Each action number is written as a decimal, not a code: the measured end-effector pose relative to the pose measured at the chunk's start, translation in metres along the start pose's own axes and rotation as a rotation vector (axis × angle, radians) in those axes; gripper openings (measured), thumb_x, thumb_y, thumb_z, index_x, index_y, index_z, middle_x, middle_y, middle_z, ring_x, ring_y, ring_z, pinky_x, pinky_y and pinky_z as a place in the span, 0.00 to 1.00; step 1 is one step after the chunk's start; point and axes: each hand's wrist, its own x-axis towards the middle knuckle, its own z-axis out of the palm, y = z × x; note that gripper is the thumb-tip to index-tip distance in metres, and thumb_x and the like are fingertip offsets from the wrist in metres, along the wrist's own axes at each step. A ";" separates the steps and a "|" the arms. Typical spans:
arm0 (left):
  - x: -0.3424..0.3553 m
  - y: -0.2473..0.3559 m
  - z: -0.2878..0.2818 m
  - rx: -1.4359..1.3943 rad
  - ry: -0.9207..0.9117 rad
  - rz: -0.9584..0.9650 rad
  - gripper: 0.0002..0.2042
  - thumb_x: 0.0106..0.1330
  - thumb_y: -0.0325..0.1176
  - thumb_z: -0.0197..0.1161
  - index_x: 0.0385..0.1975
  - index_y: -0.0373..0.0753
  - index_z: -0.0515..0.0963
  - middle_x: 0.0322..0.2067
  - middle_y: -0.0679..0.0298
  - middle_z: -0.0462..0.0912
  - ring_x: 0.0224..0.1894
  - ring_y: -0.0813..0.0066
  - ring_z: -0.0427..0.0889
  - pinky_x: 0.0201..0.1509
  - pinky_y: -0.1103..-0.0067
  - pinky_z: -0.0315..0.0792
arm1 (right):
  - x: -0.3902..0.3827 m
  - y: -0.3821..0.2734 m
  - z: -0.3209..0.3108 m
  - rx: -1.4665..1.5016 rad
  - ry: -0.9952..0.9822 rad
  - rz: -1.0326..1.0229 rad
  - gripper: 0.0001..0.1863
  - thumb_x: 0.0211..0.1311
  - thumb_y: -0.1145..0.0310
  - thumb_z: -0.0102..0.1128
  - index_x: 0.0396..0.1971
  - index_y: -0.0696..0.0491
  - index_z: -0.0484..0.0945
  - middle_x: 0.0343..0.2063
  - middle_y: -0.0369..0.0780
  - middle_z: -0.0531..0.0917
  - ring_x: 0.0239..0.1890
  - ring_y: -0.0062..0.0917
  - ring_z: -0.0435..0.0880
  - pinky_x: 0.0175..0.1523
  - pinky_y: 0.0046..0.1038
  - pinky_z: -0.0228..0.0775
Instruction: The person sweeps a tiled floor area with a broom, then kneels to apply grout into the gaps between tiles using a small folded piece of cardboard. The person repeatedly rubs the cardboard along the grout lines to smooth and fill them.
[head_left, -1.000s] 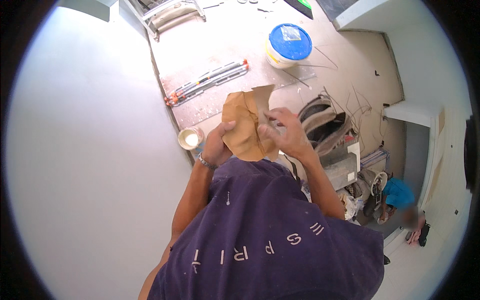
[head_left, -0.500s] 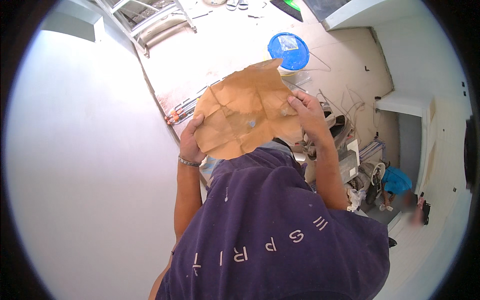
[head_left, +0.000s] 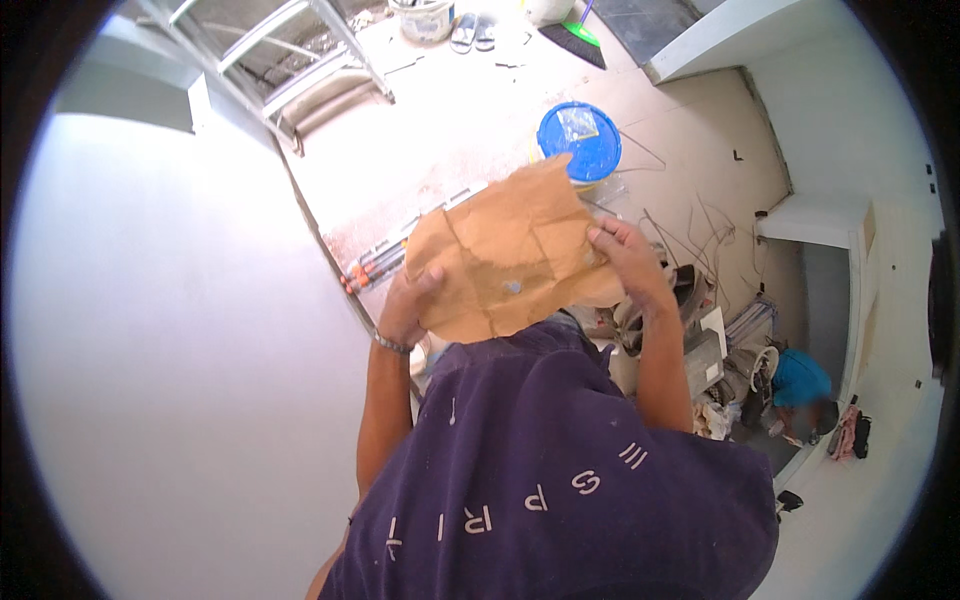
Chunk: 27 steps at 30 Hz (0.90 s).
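Observation:
A creased sheet of brown paper (head_left: 505, 255) with ragged edges is stretched between my two hands in front of my body. Darker patches and a small pale blue-grey spot mark its middle. At its left edge my left hand (head_left: 408, 305) is closed on the paper, thumb on top. My right hand (head_left: 630, 262) pinches the opposite edge, its thumb lying over the upper right part. The fingers under the sheet are partly hidden.
Beyond the paper stands a bucket with a blue lid (head_left: 580, 140). A metal ladder (head_left: 285, 50) leans at the far left, near a broom (head_left: 575, 45) and slippers (head_left: 473, 33). Bags and tools (head_left: 690, 330) clutter the right. A person in blue (head_left: 800, 378) crouches beyond them.
The paper and both hands sit slightly lower and further right in view. The left side of the sheet has bent a little, and the room has shifted downward as the view tilted.

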 end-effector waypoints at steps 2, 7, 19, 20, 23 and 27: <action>0.022 0.003 0.009 0.187 0.057 0.000 0.23 0.65 0.34 0.65 0.58 0.31 0.72 0.48 0.59 0.83 0.47 0.72 0.84 0.52 0.73 0.79 | 0.018 0.000 -0.006 -0.214 0.064 -0.011 0.12 0.68 0.65 0.56 0.36 0.60 0.78 0.25 0.34 0.78 0.28 0.16 0.74 0.35 0.26 0.68; 0.073 0.002 0.032 0.576 0.216 0.108 0.18 0.64 0.29 0.61 0.54 0.31 0.76 0.45 0.60 0.84 0.43 0.73 0.84 0.47 0.74 0.79 | 0.051 -0.015 -0.011 -0.373 0.249 -0.108 0.10 0.61 0.68 0.64 0.33 0.59 0.75 0.22 0.38 0.75 0.27 0.18 0.73 0.34 0.26 0.68; 0.169 0.066 0.090 0.447 0.345 0.071 0.16 0.72 0.43 0.61 0.43 0.34 0.81 0.33 0.68 0.83 0.32 0.84 0.79 0.36 0.81 0.76 | 0.156 -0.011 -0.053 0.323 0.047 0.052 0.06 0.68 0.69 0.62 0.38 0.56 0.80 0.33 0.32 0.83 0.33 0.13 0.80 0.38 0.18 0.73; 0.171 0.071 0.091 0.490 0.394 0.084 0.16 0.73 0.44 0.60 0.43 0.34 0.81 0.33 0.68 0.83 0.33 0.84 0.79 0.36 0.81 0.75 | 0.161 -0.010 -0.060 0.339 0.048 0.053 0.07 0.69 0.68 0.61 0.36 0.55 0.81 0.31 0.31 0.82 0.32 0.12 0.78 0.37 0.18 0.71; 0.187 0.086 0.089 0.586 0.403 0.183 0.19 0.74 0.46 0.57 0.44 0.33 0.81 0.33 0.67 0.83 0.34 0.84 0.79 0.37 0.81 0.75 | 0.170 -0.016 -0.068 0.271 0.103 -0.033 0.12 0.69 0.63 0.62 0.28 0.54 0.81 0.23 0.27 0.75 0.25 0.08 0.70 0.29 0.18 0.62; 0.194 0.095 0.076 0.653 0.395 0.277 0.24 0.76 0.50 0.54 0.47 0.29 0.79 0.36 0.63 0.84 0.37 0.79 0.82 0.43 0.80 0.76 | 0.166 -0.036 -0.056 0.051 0.185 0.034 0.16 0.70 0.59 0.62 0.23 0.52 0.79 0.19 0.24 0.69 0.21 0.08 0.62 0.24 0.20 0.53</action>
